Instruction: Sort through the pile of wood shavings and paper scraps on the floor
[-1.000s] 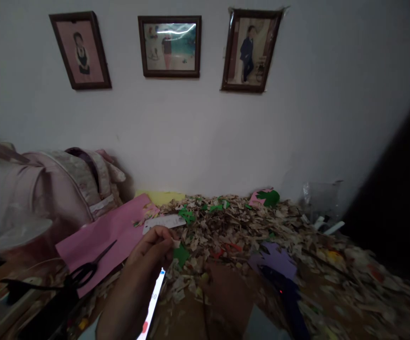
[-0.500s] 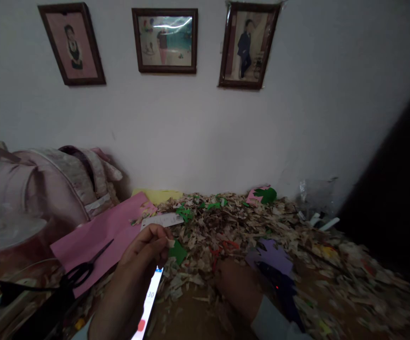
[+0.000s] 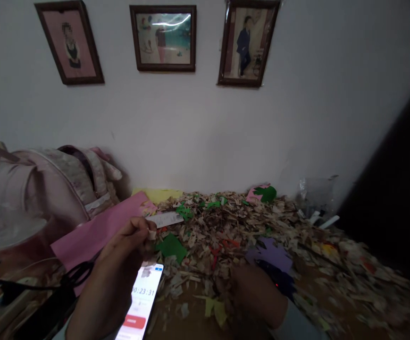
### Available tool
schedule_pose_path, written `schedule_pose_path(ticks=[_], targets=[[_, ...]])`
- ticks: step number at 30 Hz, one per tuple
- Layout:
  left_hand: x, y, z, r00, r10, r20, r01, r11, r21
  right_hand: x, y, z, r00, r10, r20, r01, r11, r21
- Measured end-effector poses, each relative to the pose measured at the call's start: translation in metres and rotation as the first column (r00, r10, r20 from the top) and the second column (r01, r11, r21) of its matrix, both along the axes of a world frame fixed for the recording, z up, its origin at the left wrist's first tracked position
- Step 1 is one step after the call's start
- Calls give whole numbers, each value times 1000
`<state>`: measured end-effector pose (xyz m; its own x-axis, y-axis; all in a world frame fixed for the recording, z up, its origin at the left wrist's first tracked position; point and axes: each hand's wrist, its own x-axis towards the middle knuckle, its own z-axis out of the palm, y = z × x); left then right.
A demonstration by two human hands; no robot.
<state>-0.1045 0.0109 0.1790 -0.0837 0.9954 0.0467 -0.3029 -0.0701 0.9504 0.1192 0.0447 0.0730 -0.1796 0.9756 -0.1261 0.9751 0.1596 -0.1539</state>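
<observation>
My left hand is raised above the front left of the heap, thumb and fingertips pinched on a small pale paper scrap. Just right of these fingertips lies a green paper piece. Below the hand a lit phone shows timer digits and a red button; the wrist partly covers it. My right hand is low at the front edge of the scrap heap, dark and blurred, its fingers not distinguishable. Yellow-green paper lies left of it, and a purple cut paper just beyond.
Black-handled scissors and pink paper lie left, before a pink backpack. A white printed tag rests on the scraps. A dark blue object is beside my right wrist. A clear plastic bag stands back right.
My left hand has moved left with the pale scrap, uncovering more of the green paper and phone. My right hand has shifted right and slightly nearer; yellow-green paper now shows beside it.
</observation>
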Motion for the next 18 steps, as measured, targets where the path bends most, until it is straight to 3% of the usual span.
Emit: schedule_pose_path(ticks=[6, 11, 14, 18], targets=[[3, 0, -4, 999, -46, -27, 46, 999, 6, -26, -2, -25, 991, -75, -114, 78, 997, 22], [3, -2, -4, 1000, -26, -13, 26, 999, 19, -27, 3, -38, 954, -122, -274, 125, 992, -4], [2, -2, -3, 1000, 0, -30, 0, 1000, 5, -17, 10, -29, 861, -133, -492, 105, 991, -84], [4, 0, -3, 998, -56, -27, 56, 998, -1, 0, 11, 3, 635, -165, -755, 32, 982, -188]])
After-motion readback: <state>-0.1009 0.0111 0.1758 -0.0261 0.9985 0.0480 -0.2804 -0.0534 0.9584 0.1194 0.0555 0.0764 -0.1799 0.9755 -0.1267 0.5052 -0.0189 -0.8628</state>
